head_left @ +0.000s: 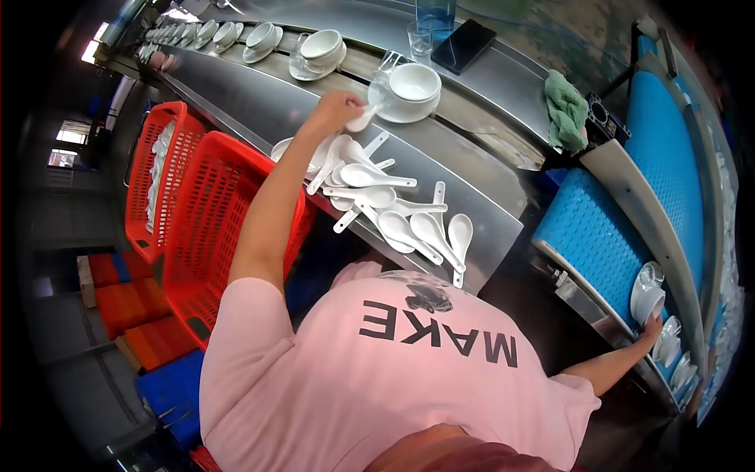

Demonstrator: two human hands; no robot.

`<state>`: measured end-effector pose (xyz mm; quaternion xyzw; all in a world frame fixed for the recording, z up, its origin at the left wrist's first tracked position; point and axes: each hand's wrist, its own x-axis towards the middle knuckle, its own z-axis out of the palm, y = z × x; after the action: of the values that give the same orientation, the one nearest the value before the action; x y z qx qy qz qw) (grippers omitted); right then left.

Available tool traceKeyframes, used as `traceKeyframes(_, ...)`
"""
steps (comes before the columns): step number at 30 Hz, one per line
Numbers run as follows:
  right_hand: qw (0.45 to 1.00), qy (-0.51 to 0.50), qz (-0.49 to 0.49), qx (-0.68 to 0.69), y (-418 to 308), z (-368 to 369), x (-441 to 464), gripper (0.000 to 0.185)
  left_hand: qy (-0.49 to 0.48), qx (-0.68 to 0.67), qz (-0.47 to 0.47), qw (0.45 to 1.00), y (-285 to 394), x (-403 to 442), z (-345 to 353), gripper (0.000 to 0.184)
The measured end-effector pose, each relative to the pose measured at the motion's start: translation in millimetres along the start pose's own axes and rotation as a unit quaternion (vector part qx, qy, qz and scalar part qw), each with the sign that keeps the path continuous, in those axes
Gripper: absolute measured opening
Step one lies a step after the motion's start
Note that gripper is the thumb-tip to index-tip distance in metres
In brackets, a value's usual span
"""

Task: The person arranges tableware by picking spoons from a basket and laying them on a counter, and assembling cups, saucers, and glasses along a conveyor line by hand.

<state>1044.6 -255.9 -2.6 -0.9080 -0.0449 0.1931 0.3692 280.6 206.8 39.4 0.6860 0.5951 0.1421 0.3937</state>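
Note:
My left hand [336, 112] is closed on a white soup spoon [362, 119], held beside a white bowl [414, 82] that sits on a plate with a glass. Below it, several white spoons [370, 176] lie in a loose pile on the steel counter [484, 206]. Far to the right, my right hand [650, 329] grips the edge of a white bowl [650, 304], which sits with a plate and a clear glass on the blue conveyor belt [591, 224]. Part of that hand's fingers is hidden behind the bowl.
A row of bowl-and-plate sets [263, 39] runs along the rail to the far left. Red baskets [216, 228] stand left of the counter. At the back are a black phone [464, 46], a glass [420, 38] and a green cloth [565, 112]. More dish sets [668, 346] stand on the belt.

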Motion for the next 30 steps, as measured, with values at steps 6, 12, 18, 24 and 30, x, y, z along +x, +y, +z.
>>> traceKeyframes(6, 0.97, -0.075, -0.142, 0.184, 59.9, 8.9, 25.1, 0.052, 0.058, 0.016, 0.113, 0.992, -16.6, 15.0, -7.9, 0.027)
traceKeyframes(12, 0.94, -0.027, -0.085, 0.329, -52.5, 124.3, -117.2, 0.048, 0.067, 0.147, 0.089, 0.983, -45.3, -28.3, -57.9, 0.03)
traceKeyframes(18, 0.922, -0.185, -0.119, 0.319, -155.5, 233.8, -205.0, 0.045, -0.016, 0.24, 0.087, 0.967, -89.2, -48.8, -76.3, 0.026)
traceKeyframes(24, 0.85, -0.383, -0.197, 0.302, -248.1, 371.8, -261.5, 0.046, 0.028, 0.222, 0.02, 0.974, -76.8, -51.8, -68.3, 0.016)
traceKeyframes(30, 0.811, -0.459, -0.24, 0.272, -292.8, 472.2, -309.5, 0.045, 0.093, 0.233, 0.067, 0.966, -75.5, -57.8, -62.9, 0.011)
